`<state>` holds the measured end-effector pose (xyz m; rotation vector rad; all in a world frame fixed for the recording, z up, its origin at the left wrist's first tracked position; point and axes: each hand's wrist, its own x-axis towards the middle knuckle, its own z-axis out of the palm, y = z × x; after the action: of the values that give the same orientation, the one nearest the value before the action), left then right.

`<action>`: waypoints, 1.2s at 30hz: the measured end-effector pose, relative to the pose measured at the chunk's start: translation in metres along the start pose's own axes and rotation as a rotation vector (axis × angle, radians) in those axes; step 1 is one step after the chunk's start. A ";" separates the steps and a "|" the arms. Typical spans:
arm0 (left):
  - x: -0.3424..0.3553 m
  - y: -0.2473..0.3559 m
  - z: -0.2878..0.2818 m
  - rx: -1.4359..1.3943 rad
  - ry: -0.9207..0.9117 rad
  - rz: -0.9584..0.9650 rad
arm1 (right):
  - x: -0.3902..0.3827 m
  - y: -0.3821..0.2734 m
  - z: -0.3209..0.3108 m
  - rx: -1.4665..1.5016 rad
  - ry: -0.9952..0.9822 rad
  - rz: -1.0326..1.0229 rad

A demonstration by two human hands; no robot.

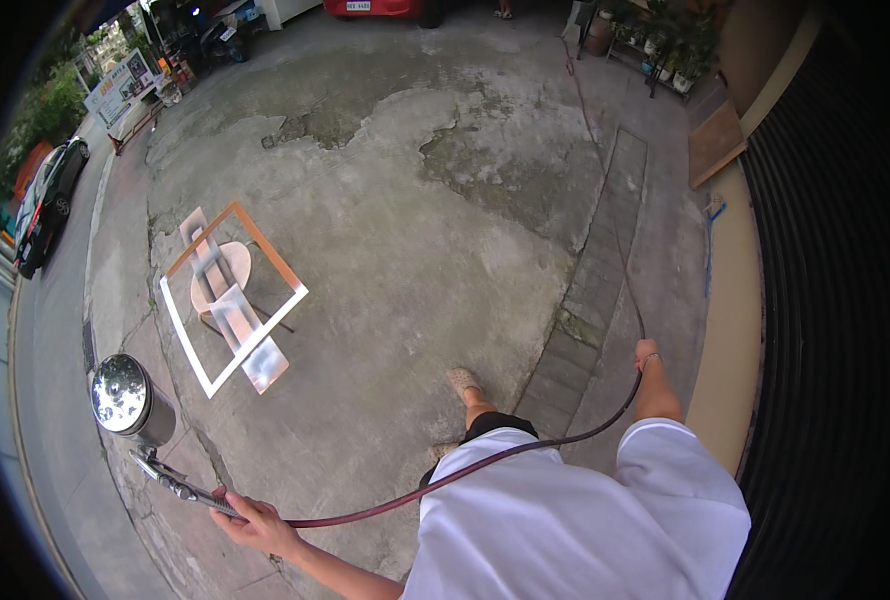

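My left hand [254,521] is closed round the handle of a metal spray gun [173,478] with a large shiny cup [141,408] at the lower left. A dark red hose [520,448] runs from the gun across my white shirt to my right hand [646,354], which grips it at the right, and on over the pavement. Ahead on the left, a square frame [280,253], part brown and part white, lies across a round-seated stool [233,263], with pale boards [265,365] under it, partly coated white.
A dark garage shutter [815,300] lines the right, with a leaning brown board [715,140]. A dark parked car [47,200] and a signboard [117,92] are at upper left; a red car [373,8], potted plants [665,50] and someone's feet [503,14] are at the back.
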<state>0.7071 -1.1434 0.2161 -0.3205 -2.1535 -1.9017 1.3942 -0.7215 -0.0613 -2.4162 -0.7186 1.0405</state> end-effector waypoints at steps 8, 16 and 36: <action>0.003 -0.024 -0.023 -0.185 -0.025 -0.137 | -0.083 -0.046 0.037 -0.581 0.666 -0.436; 0.005 -0.015 -0.042 -0.204 -0.095 -0.088 | -0.035 -0.048 0.066 -0.149 0.255 -0.222; -0.008 -0.015 -0.070 -0.120 0.220 -0.189 | -0.093 -0.288 0.107 0.392 -0.340 -0.268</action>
<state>0.7126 -1.2148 0.2079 0.0725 -1.9905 -2.0629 1.1744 -0.5346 0.0794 -1.7800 -0.8300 1.3477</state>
